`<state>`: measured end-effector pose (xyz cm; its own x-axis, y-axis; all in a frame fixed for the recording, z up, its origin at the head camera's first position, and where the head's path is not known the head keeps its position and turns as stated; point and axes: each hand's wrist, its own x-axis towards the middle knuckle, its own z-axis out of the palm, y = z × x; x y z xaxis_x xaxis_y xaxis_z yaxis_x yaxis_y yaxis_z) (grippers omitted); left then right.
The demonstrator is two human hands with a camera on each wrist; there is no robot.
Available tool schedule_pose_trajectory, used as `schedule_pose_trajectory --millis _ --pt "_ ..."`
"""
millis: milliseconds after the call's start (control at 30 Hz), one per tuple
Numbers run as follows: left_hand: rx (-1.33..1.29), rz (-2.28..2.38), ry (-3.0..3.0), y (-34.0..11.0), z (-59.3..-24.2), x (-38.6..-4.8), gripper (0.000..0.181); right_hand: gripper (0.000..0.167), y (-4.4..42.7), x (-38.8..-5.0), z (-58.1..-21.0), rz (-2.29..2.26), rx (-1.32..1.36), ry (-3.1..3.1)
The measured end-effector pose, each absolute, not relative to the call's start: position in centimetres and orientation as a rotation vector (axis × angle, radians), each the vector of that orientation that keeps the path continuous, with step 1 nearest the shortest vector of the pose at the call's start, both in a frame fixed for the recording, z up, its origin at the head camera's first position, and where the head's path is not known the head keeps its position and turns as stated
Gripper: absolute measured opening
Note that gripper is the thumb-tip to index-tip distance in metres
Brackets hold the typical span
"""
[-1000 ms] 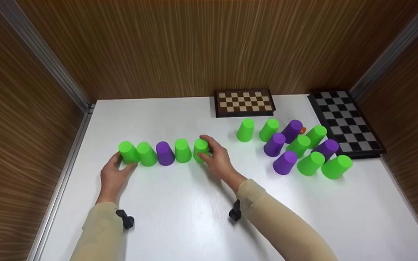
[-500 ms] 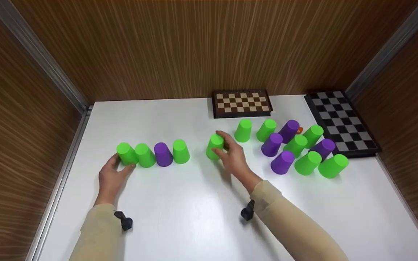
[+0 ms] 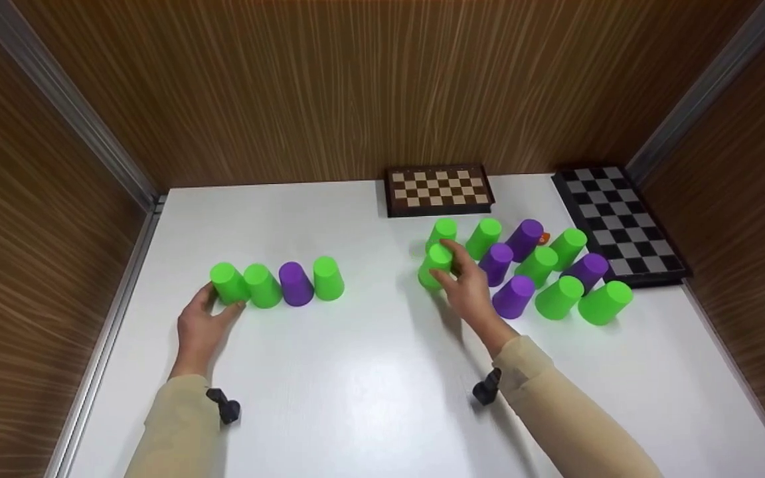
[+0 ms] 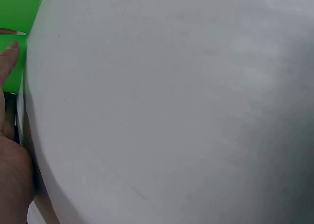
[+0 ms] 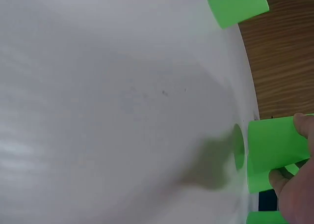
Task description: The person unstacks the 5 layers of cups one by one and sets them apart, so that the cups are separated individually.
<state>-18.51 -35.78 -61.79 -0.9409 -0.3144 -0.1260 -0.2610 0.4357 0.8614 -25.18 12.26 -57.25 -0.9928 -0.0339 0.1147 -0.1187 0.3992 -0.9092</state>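
In the head view, four-sided spacing aside, a row of upside-down plastic cups stands at the left: a green cup (image 3: 228,284) at its left end, another green cup (image 3: 263,287), a purple cup (image 3: 297,285) and a green cup (image 3: 329,279). My left hand (image 3: 200,328) holds the leftmost green cup between thumb and fingers; its thumb (image 4: 9,59) lies on green in the left wrist view. Pinched in my right hand (image 3: 472,292) is another upside-down green cup (image 3: 432,271). The right wrist view shows this held cup (image 5: 274,143) slightly above the table.
Just beyond the held cup stands a green cup (image 3: 444,229). Several green and purple cups, including a purple cup (image 3: 514,297), cluster at the right. Behind them lie a brown chessboard (image 3: 439,189) and a black-and-grey chessboard (image 3: 621,222). Wood-patterned panels enclose the white table (image 3: 329,398).
My right hand has carried its green cup rightward from the row's right end to the cluster. The left hand still holds the leftmost cup.
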Motion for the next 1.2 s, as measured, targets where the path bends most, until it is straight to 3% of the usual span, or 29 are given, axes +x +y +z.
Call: schedule_pose_trajectory --millis 1200 --pt "0.536 -1.572 -2.616 -35.7 -61.7 -18.4 0.080 0.063 14.7 -25.6 -58.2 1.567 0.027 -2.654"
